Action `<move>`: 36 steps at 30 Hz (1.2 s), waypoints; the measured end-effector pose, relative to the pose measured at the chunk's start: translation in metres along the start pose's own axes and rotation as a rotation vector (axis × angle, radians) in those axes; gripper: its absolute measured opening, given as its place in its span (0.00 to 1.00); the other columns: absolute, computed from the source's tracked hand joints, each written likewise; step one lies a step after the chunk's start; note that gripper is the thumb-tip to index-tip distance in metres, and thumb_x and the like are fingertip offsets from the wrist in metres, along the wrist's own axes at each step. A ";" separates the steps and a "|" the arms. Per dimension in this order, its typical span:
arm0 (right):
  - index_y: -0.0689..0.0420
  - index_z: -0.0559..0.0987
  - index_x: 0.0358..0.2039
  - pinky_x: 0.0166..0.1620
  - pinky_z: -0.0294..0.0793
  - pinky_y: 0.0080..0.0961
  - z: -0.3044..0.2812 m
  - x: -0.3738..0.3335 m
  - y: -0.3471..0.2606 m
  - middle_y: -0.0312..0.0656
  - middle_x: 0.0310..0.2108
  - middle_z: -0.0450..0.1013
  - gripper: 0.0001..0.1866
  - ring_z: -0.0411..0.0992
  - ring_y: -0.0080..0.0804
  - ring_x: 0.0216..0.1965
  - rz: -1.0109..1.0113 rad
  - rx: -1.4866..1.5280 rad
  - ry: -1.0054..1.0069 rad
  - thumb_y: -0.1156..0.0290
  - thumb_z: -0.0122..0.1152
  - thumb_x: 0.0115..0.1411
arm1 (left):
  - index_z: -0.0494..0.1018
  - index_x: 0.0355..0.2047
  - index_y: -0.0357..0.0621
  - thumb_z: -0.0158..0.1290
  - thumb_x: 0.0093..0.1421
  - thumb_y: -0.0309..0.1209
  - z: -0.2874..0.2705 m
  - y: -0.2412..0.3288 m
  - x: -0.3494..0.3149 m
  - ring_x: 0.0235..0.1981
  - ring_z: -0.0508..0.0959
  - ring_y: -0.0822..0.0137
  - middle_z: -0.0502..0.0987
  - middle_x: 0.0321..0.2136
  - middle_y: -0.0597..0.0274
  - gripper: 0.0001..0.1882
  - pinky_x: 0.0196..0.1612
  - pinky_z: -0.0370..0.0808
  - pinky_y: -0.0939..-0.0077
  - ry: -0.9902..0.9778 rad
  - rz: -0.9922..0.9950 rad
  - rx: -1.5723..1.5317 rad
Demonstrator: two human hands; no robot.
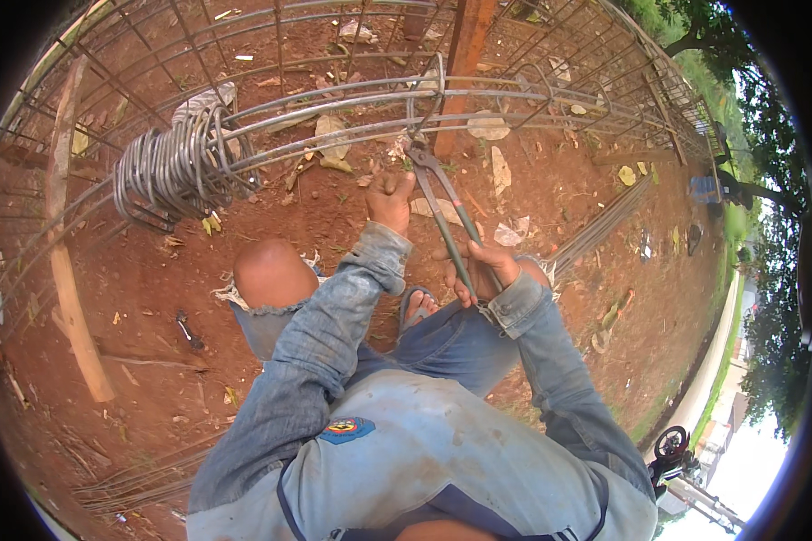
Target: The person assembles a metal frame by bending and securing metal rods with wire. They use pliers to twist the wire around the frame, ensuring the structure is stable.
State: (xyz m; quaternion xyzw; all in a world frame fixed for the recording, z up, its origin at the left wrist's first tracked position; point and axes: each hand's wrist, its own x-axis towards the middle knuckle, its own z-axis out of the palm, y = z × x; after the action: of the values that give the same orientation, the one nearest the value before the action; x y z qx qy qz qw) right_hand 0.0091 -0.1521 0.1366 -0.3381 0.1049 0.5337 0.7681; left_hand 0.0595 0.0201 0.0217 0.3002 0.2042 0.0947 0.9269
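Observation:
My right hand (492, 267) grips the green handles of long-handled end-cutting pincers (438, 187). The jaws meet the lower part of a bent steel stirrup (440, 79), where it crosses the long rebar rods (343, 132). Beside the jaws, just below the rods, my left hand (391, 200) is closed with its fingers curled; whatever it may hold is hidden. A thick bunch of grey stirrups (173, 173) hangs round the same rods at the left.
A wooden post (463, 68) stands behind the stirrup. Another timber (77, 298) props the rods at the left. Rebar mesh (189, 41) spans the far side. Loose rods (600, 230) lie on red soil at right, with dry leaves around. A motorbike (670, 451) stands lower right.

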 end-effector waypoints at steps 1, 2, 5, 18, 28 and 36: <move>0.70 0.61 0.55 0.26 0.76 0.28 0.013 -0.002 -0.003 0.51 0.34 0.74 0.26 0.76 0.37 0.29 -0.021 -0.007 -0.008 0.64 0.44 0.63 | 0.57 0.18 0.51 0.55 0.53 0.17 0.003 0.005 -0.003 0.21 0.67 0.78 0.68 0.19 0.70 0.19 0.25 0.65 0.80 0.004 -0.033 0.007; 0.71 0.59 0.56 0.27 0.77 0.29 0.020 -0.002 -0.003 0.52 0.35 0.74 0.26 0.76 0.38 0.30 -0.041 -0.014 -0.016 0.64 0.43 0.63 | 0.57 0.18 0.51 0.55 0.53 0.16 0.006 0.010 -0.006 0.22 0.67 0.78 0.68 0.20 0.70 0.19 0.25 0.65 0.81 0.008 -0.066 0.013; 0.69 0.57 0.58 0.28 0.76 0.29 0.024 0.004 0.004 0.52 0.36 0.73 0.26 0.75 0.37 0.31 -0.077 -0.241 0.182 0.68 0.46 0.62 | 0.57 0.18 0.52 0.55 0.54 0.17 0.003 0.009 -0.003 0.21 0.67 0.79 0.70 0.20 0.69 0.19 0.23 0.64 0.83 -0.002 0.011 0.020; 0.68 0.67 0.51 0.51 0.68 0.38 -0.048 0.052 0.050 0.57 0.42 0.71 0.26 0.70 0.46 0.46 -0.743 -1.372 1.128 0.65 0.59 0.56 | 0.68 0.24 0.45 0.57 0.55 0.26 0.000 0.003 0.007 0.20 0.72 0.75 0.72 0.18 0.68 0.08 0.26 0.70 0.76 -0.039 0.050 0.406; 0.66 0.75 0.43 0.44 0.73 0.25 -0.007 0.029 -0.046 0.43 0.38 0.75 0.16 0.73 0.27 0.40 -0.809 -0.885 0.858 0.70 0.59 0.57 | 0.73 0.40 0.41 0.54 0.60 0.37 0.001 0.059 0.022 0.12 0.56 0.82 0.73 0.25 0.73 0.14 0.13 0.51 0.86 -0.047 -0.486 0.123; 0.64 0.75 0.41 0.33 0.74 0.20 0.015 0.048 -0.083 0.40 0.32 0.76 0.13 0.75 0.23 0.31 -0.862 -0.743 0.658 0.70 0.58 0.58 | 0.72 0.37 0.44 0.52 0.61 0.43 0.010 -0.004 0.018 0.12 0.57 0.82 0.73 0.25 0.70 0.15 0.14 0.53 0.86 -0.038 -0.425 0.177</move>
State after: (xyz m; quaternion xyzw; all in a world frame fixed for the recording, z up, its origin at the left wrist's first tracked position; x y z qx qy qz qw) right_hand 0.1001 -0.1235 0.1562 -0.7382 -0.0020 0.0476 0.6729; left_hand 0.0806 0.0174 0.0210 0.3325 0.2529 -0.1266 0.8997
